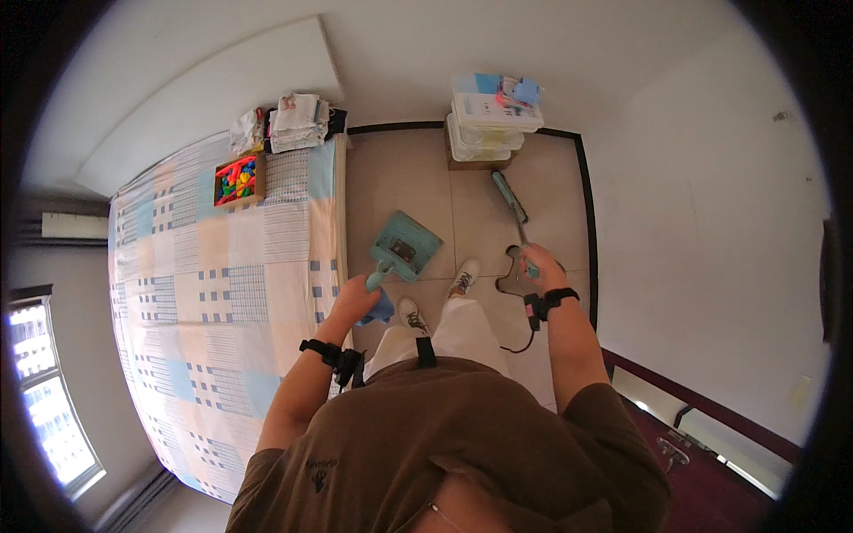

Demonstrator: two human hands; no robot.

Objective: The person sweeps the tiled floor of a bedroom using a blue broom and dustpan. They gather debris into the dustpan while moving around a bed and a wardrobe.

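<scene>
My left hand (355, 300) is closed round the handle of a teal dustpan (426, 244), held low beside the bed. A small dark patch (404, 250) shows inside the pan; I cannot tell what it is. Bunched blue cloth (380, 309) hangs by the same hand; whether the fingers grip it is hidden. My right hand (544, 265) is wrapped round the teal grip of a broom (510, 195). Its thin grey shaft runs forward from the hand to a long, narrow teal head over the tiles. Dustpan and broom are apart.
To the left stands a bed (253, 293) with a patchwork sheet, a box of colourful pieces (238, 182) and folded clothes (298, 123). Stacked white containers (484, 133) stand against the far wall. A dark curved cable-like loop (508, 271) is near my right hand. A dark red door (693, 471) is behind right.
</scene>
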